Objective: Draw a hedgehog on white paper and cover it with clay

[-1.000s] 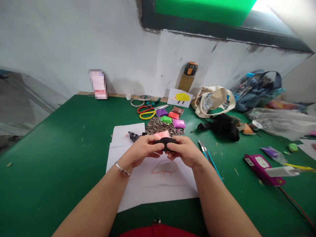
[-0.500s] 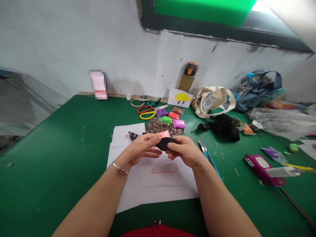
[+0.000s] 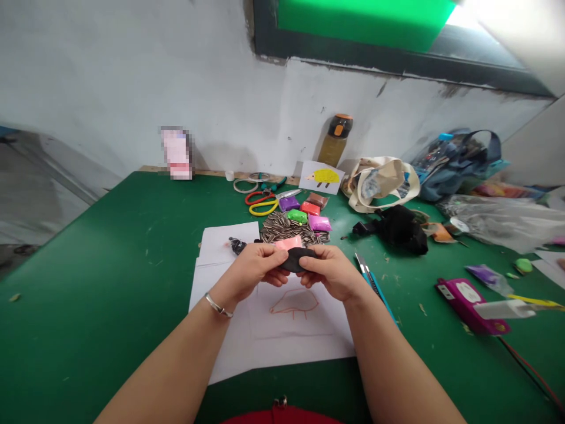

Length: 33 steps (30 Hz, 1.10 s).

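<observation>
A flattened oval of black modelling clay is held up between my two hands. My left hand pinches its left end, thumb on top and fingers beneath. On the other end, my right hand grips with thumb above and fingers curled under. Below the hands lies white paper bearing an orange outline drawing of a hedgehog. Just behind them sits a pink clay packet, partly hidden, by a pile of sunflower seeds. A crumpled black wrapper rests left of my left hand.
Scissors and purple, red and green clay packets lie behind the seeds. A craft knife is beside my right forearm. A bottle, a hedgehog card and a cloth bag stand along the wall.
My left hand has closed onto the left end of the black clay, its fingers now tucked underneath. My right hand keeps its grip.
</observation>
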### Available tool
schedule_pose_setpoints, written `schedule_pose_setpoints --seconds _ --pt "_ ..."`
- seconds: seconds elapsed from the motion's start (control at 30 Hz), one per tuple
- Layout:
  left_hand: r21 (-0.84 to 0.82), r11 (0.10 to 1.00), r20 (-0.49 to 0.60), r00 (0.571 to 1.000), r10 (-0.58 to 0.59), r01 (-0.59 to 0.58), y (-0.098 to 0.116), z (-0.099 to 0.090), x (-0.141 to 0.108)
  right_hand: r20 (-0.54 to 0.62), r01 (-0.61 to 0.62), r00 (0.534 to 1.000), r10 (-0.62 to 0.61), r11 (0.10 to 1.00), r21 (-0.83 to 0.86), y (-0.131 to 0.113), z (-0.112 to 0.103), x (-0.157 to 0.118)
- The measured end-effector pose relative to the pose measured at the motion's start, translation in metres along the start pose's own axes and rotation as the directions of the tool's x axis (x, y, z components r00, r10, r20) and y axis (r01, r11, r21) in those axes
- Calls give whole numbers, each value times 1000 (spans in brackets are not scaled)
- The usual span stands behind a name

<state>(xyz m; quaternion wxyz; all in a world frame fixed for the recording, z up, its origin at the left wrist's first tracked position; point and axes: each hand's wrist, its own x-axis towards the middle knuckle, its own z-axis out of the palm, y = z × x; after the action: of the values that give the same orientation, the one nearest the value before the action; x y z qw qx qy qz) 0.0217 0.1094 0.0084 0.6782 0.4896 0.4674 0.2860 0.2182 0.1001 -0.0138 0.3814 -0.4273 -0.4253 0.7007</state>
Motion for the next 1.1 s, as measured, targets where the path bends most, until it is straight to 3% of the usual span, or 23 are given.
schedule_pose_setpoints --seconds 0.17,0.37,0.5,0.87,1.1 --pt "-94 993 46 996 -70 74 2 -3 0 -3 -6 1000 6 1000 -1 -1 0 0" --pt "15 999 71 996 -45 44 0 -3 0 3 -11 1000 11 1000 7 0 -1 0" --pt "-7 1000 40 999 -29 30 0 -3 -1 -6 -13 1000 14 1000 7 0 -1 0" --pt "23 1000 78 997 10 -12 2 -3 0 44 -13 999 14 999 -34 -4 1 -1" --pt "-2 1000 130 991 -6 7 2 3 -3 -22 25 999 -26 999 -45 0 9 0"
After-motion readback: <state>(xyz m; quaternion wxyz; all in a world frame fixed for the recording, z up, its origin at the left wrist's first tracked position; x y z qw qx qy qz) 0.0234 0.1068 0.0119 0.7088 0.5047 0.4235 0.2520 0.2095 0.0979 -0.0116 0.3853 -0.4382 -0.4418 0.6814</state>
